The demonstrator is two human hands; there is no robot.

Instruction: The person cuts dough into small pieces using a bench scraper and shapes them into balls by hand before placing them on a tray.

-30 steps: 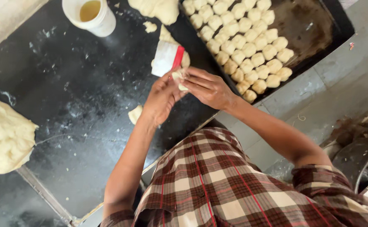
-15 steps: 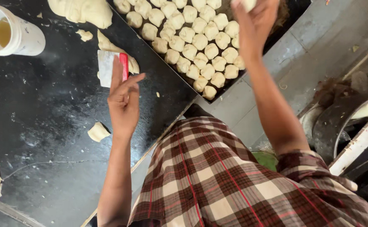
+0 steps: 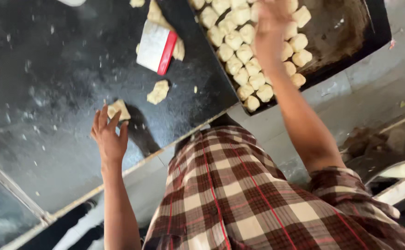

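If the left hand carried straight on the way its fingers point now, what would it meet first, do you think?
Most likely the small piece of dough lying on the dark worktop, just past the fingertips of the left hand. The fingers look spread and empty. Whether they already touch it is unclear, since the hand's height above the surface cannot be judged.

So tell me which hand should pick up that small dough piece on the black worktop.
Left. The left hand is open right beside the dough piece, while the right hand is over the tray of dough balls.
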